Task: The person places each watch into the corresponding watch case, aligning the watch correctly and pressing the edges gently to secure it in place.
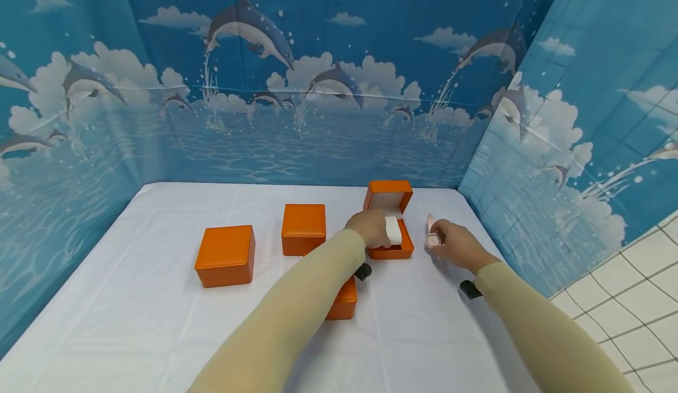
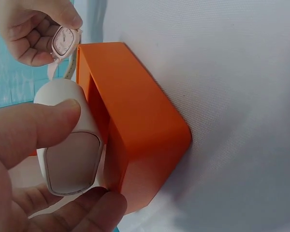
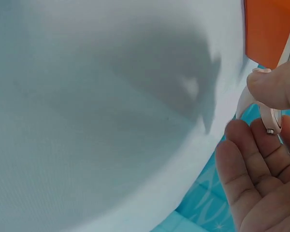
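Note:
My left hand (image 1: 369, 228) pinches a white watch cushion (image 2: 70, 162) between thumb and fingers. The cushion sits at the mouth of an open orange watch box (image 1: 404, 250), whose lid (image 1: 389, 187) stands raised at the back; how deep it sits I cannot tell. To the right of that box, my right hand (image 1: 459, 244) holds a pale pink wristwatch (image 1: 432, 240) by its thumb and fingertips, above the tabletop. Its squarish dial (image 2: 64, 42) faces the left wrist camera, while the strap (image 3: 269, 118) hangs loose from the fingers in the right wrist view.
Two closed orange boxes stand to the left, one farther left (image 1: 225, 256) and one nearer the middle (image 1: 303, 229). Another orange box (image 1: 344, 305) is partly hidden under my left forearm. A white cloth (image 1: 132, 299) covers the table; a dolphin-print curtain (image 1: 328, 140) hangs behind it.

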Motion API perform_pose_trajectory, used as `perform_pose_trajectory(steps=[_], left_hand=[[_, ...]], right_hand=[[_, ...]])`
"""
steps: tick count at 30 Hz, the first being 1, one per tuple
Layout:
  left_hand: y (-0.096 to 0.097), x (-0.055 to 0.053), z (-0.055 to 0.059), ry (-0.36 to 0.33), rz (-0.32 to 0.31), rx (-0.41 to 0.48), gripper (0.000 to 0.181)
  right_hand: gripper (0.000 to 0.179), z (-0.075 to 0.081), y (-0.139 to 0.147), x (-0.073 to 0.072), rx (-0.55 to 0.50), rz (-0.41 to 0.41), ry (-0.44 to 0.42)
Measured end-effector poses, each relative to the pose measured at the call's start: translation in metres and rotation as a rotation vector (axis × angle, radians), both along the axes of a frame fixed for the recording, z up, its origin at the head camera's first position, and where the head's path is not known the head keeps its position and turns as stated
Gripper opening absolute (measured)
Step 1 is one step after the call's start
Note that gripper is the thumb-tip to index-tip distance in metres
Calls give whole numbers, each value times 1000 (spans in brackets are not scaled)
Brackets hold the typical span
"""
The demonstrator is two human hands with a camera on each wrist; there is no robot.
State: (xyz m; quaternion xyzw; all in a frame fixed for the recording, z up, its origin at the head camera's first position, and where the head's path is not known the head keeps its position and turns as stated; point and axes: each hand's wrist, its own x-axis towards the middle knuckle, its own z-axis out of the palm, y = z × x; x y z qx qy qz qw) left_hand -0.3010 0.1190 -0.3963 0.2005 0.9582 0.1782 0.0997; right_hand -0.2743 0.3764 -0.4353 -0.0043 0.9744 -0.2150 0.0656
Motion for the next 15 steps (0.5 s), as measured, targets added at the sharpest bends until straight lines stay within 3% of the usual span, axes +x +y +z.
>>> perform_pose_trajectory(steps=[15], left_hand=[[0, 3, 8, -45, 24, 85, 57]], right_hand=[[42, 18, -5, 13, -16, 60, 159]])
